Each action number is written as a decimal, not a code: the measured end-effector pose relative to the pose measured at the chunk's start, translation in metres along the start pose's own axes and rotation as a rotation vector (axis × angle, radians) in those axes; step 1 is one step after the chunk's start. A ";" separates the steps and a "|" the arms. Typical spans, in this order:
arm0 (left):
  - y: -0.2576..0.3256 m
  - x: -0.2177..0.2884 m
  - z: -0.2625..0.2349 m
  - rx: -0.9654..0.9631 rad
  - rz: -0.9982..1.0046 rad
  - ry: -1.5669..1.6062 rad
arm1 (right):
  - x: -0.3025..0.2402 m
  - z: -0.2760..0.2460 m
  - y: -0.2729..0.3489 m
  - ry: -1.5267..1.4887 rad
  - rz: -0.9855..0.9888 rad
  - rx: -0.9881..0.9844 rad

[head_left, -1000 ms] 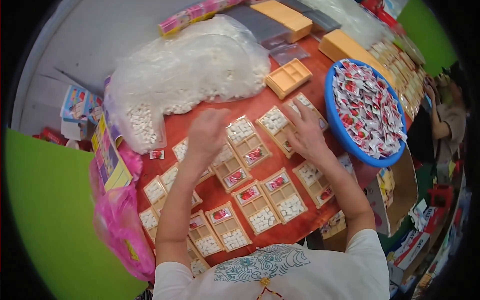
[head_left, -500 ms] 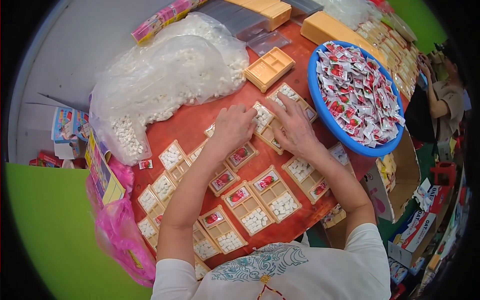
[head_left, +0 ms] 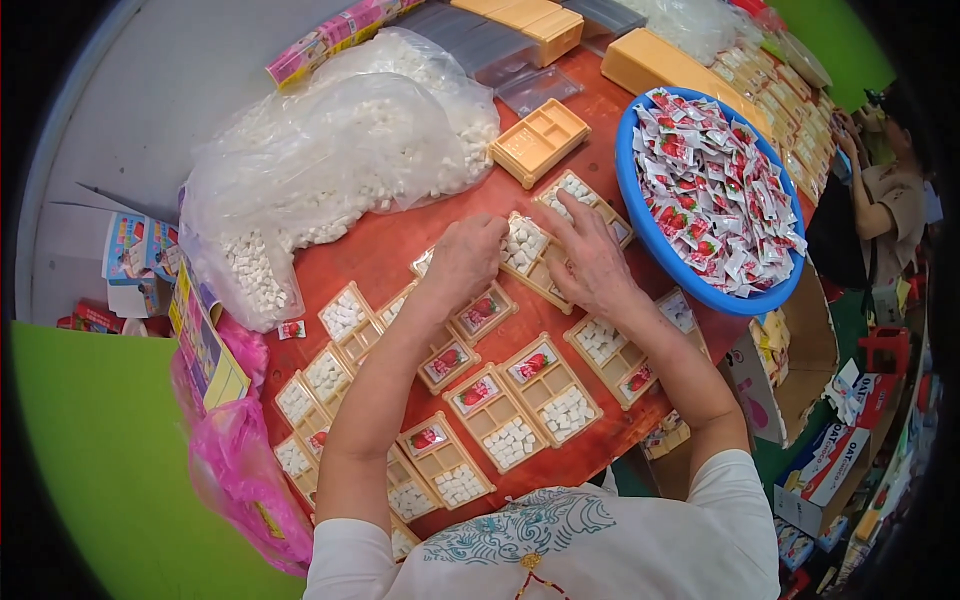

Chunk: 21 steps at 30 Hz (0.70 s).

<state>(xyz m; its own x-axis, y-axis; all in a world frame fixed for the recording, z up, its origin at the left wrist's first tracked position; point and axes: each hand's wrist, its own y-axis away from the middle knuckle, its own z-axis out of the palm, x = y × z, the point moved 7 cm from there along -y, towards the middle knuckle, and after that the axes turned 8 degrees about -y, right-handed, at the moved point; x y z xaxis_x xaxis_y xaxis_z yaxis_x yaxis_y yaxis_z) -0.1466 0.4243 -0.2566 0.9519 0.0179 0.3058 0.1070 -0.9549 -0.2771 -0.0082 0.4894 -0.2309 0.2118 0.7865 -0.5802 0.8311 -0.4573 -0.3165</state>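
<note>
A cream compartment tray lies between my hands, with white cubes heaped in its far section. My left hand is curled at the tray's left edge, its fingertips closed and partly hidden. On the other side my right hand has its fingers apart, the thumb over the tray's near compartments and the forefinger reaching toward its far end. Another filled tray is partly covered by that hand. Closer to me, several similar trays hold white cubes and strawberry-printed sachets.
A blue basin full of sachets stands at the right. A large clear bag of white cubes slumps at the far left. Beyond my hands sits a stack of empty trays. Another person works at the far right.
Both hands stay at the same tray, which has shifted only slightly. My left fingertips have moved a little off the cubes toward its left edge. The other trays have not moved.
</note>
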 end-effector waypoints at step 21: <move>0.017 -0.012 -0.072 0.339 -0.149 0.158 | -0.010 0.013 -0.005 0.043 -0.056 -0.021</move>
<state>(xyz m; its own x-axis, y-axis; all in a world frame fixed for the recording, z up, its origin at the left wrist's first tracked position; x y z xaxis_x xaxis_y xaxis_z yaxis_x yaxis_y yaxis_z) -0.1772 0.3866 -0.1991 0.8659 0.0776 0.4941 0.3542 -0.7927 -0.4961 -0.0214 0.4785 -0.2336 0.1865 0.8280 -0.5288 0.8526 -0.4038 -0.3316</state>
